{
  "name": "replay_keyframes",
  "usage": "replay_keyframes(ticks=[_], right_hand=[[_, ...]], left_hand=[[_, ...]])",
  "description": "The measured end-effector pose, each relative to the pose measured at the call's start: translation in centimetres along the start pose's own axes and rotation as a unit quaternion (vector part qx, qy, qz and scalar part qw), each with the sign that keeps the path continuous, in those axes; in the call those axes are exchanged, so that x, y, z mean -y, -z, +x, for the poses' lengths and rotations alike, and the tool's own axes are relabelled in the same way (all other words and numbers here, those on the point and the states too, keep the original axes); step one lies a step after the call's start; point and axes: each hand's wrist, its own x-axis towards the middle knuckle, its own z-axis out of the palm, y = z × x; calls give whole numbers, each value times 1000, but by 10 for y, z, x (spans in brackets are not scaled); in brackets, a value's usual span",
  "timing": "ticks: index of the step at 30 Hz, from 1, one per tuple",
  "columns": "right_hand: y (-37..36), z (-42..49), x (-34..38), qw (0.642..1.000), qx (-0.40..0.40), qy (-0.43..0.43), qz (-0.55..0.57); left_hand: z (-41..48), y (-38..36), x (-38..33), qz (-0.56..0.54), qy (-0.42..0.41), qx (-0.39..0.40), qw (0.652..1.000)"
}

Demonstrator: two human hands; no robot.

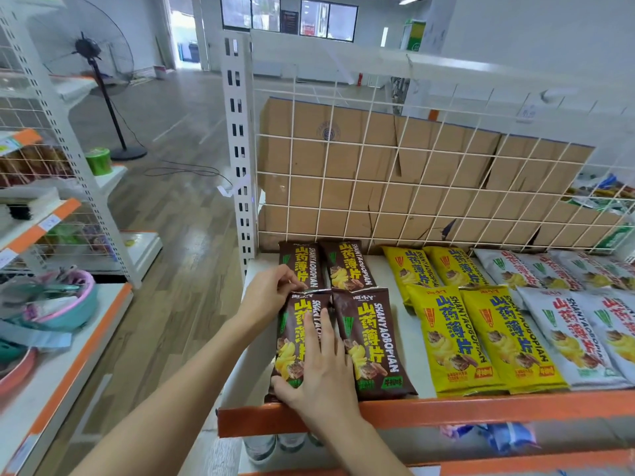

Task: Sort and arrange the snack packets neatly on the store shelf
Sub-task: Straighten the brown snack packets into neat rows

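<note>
Four brown packets: a two-by-two block at the left end of the shelf (481, 405), all lying flat with the print up.
View: head camera, looking forward and down onto the shelf deck.
Front-left brown packet (290, 338): lies lengthwise with its lower end at the orange front lip. Its top seam meets the rear-left brown packet (302, 266). Both hands are on it.
Left hand (271, 290): fingers curled, fingertips pinching the top seam of the front-left brown packet.
Right hand (321, 369): laid flat on the face of the front-left brown packet. Fingers are straight and point away from the person, thumb is at the lower left corner, and it grips nothing.
Front-right brown packet (372, 341): just beside the front-left one, long edges close together.
Rear-right brown packet (347, 266): beside the rear-left one, against the wire mesh back (378, 166).
Yellow packets (446, 338): four, in two rows of two, right of the brown block, with a strip of white deck between.
White packets (563, 338): right of the yellow ones, overlapping, running out of frame.
Cardboard boxes (343, 156): stacked behind the mesh.
Slotted upright (237, 149): white, at the shelf's left rear corner.
Floor fan (91, 53): stands on the floor, well apart to the left.
Neighbouring shelf unit (58, 379): far left, carrying pink and teal bowls (68, 304) and a green roll (99, 161).
</note>
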Motion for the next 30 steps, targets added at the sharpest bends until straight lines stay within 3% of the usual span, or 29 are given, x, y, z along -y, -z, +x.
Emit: replay_keyframes(ticks=[4, 7, 10, 15, 30], right_hand=[[-1, -4, 2, 997, -76, 1, -29], [9, -1, -6, 986, -159, 28, -43], [21, 10, -36, 979, -198, -20, -38], [36, 14, -80, 991, -68, -114, -28], [35, 7, -79, 994, -65, -80, 26]], left_hand=[[-16, 0, -5, 44, -6, -95, 995], [-37, -1, -8, 3, -15, -74, 997], [-56, -7, -5, 16, -55, -24, 998], [-76, -21, -7, 130, -102, 35, 986], [-83, -24, -19, 106, -73, 60, 990]])
